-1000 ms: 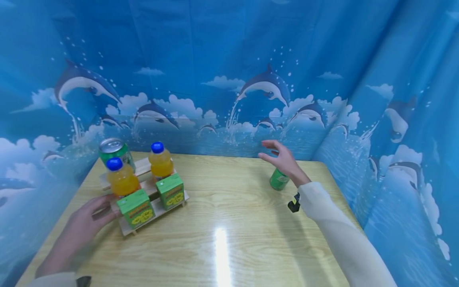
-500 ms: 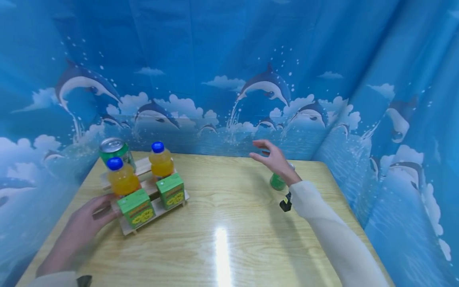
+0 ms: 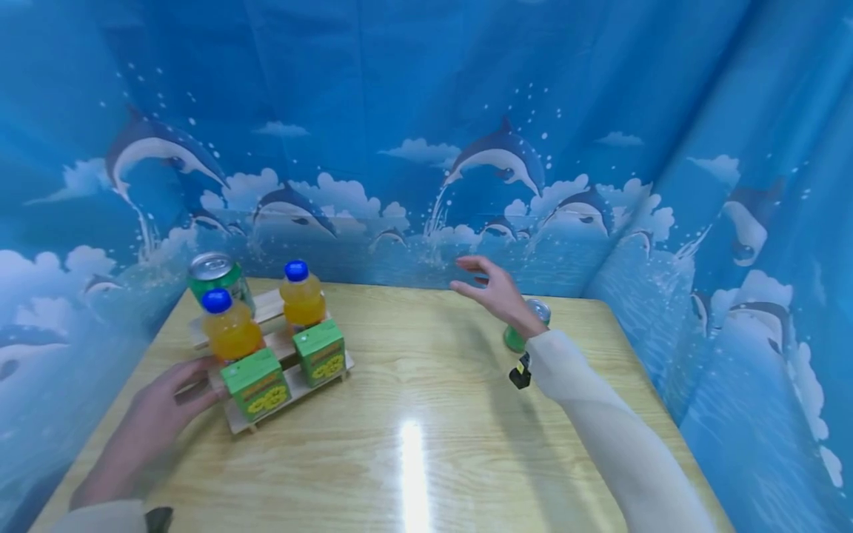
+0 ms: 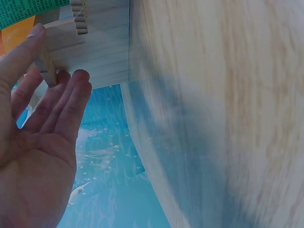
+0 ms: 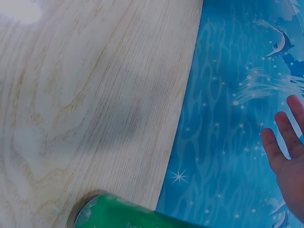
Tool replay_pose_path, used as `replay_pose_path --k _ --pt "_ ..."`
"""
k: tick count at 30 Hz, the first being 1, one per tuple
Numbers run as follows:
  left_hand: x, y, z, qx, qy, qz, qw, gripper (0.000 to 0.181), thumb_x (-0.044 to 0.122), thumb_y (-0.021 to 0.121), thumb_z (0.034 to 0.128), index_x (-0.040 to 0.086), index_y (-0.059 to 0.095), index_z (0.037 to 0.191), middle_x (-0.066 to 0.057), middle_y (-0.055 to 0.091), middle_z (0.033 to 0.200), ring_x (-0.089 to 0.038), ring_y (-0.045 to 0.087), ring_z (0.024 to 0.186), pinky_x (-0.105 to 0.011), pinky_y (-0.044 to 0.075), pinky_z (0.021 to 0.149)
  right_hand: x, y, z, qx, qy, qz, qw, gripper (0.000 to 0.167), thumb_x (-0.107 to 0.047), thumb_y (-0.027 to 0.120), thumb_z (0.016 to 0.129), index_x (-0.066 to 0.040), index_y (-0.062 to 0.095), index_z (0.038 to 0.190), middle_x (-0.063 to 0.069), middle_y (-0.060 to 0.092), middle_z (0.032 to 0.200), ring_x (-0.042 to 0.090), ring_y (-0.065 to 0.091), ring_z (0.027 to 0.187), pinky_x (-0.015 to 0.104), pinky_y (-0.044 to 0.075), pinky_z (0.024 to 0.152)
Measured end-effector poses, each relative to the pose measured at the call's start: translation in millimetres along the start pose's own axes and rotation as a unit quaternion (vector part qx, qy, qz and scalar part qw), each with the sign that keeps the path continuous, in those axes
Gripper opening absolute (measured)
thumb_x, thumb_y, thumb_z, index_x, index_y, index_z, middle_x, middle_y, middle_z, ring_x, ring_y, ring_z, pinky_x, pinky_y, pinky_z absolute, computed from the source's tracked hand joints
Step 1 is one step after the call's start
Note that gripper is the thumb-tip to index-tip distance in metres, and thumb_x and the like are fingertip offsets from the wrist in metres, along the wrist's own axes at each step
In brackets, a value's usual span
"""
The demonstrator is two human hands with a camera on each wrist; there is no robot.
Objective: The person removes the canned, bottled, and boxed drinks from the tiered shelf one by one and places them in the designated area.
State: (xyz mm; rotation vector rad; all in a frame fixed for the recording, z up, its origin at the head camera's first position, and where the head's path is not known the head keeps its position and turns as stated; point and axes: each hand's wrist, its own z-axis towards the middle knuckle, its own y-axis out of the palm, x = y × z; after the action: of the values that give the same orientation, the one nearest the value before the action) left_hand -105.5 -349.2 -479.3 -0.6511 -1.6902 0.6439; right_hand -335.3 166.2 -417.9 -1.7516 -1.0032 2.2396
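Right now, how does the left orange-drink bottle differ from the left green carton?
Shape: the left orange-drink bottle is rounded with a blue cap; the left green carton is boxy.
Height: the bottle is taller than the carton.
Place: the carton sits in front, the bottle behind.
Shared: both stand upright on the wooden rack.
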Motion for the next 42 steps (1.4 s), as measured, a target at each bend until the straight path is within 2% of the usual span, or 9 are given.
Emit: replay_pose_path --k 8,14,19,27,37,42 --pt "1.0 -0.5 -0.7 0.003 0.006 0.000 1.0000 0.090 0.061 0.067 0.1033 0.000 0.040 0.164 -0.037 0.036 0.168 -0.064 0.042 0.146 -0.079 0.045 0.114 -4.0 5.4 6.0 -0.007 -0.005 0.001 1.0000 0.071 -0.047 0.076 0.103 -0.013 0.051 0.160 0.010 0.056 0.161 0.035 0.051 0.151 0.063 0.038 0.132" --pt "1.3 -1.0 -0.8 0.001 -0.001 0.000 1.0000 0.092 0.064 0.066 0.1028 0.001 0.040 0.164 -0.037 0.034 0.169 -0.064 0.041 0.147 -0.080 0.043 0.114 -9.7 10.1 10.0 -0.006 -0.009 0.009 0.9999 0.064 -0.041 0.075 0.105 -0.014 0.053 0.159 0.012 0.056 0.161 0.039 0.050 0.151 0.065 0.039 0.131" --pt "0.6 0.1 -1.7 0.009 0.013 0.005 0.9999 0.087 0.058 0.068 0.1043 0.000 0.042 0.163 -0.037 0.037 0.167 -0.064 0.043 0.145 -0.079 0.045 0.113 -15.4 13.7 14.0 -0.012 -0.007 0.009 0.9999 0.064 -0.036 0.074 0.106 -0.011 0.052 0.159 0.013 0.055 0.162 0.044 0.048 0.152 0.064 0.039 0.131" --pt "-0.5 0.4 -2.1 0.010 0.016 0.003 0.9998 0.086 0.056 0.068 0.1050 -0.001 0.041 0.163 -0.037 0.037 0.167 -0.064 0.045 0.145 -0.079 0.046 0.113 -26.2 19.1 18.2 -0.019 -0.006 0.009 0.9998 0.067 -0.044 0.075 0.104 -0.013 0.052 0.159 0.009 0.056 0.162 0.042 0.048 0.153 0.062 0.039 0.132" --pt "-1.5 0.9 -1.9 0.011 0.015 0.008 0.9998 0.086 0.057 0.067 0.1047 0.000 0.041 0.164 -0.037 0.037 0.167 -0.063 0.045 0.144 -0.079 0.045 0.113 -36.4 27.5 24.7 -0.027 -0.027 0.015 0.9992 0.063 -0.042 0.076 0.104 -0.017 0.055 0.157 0.011 0.057 0.160 0.044 0.048 0.153 0.065 0.039 0.130" --pt "-0.7 -0.1 -1.9 0.007 0.008 0.005 0.9999 0.088 0.059 0.066 0.1047 0.001 0.039 0.165 -0.037 0.036 0.168 -0.063 0.044 0.145 -0.080 0.044 0.113 -43.9 32.1 27.2 -0.027 -0.033 0.008 0.9990 0.061 -0.042 0.076 0.104 -0.016 0.056 0.156 0.012 0.058 0.160 0.042 0.049 0.152 0.062 0.042 0.129"
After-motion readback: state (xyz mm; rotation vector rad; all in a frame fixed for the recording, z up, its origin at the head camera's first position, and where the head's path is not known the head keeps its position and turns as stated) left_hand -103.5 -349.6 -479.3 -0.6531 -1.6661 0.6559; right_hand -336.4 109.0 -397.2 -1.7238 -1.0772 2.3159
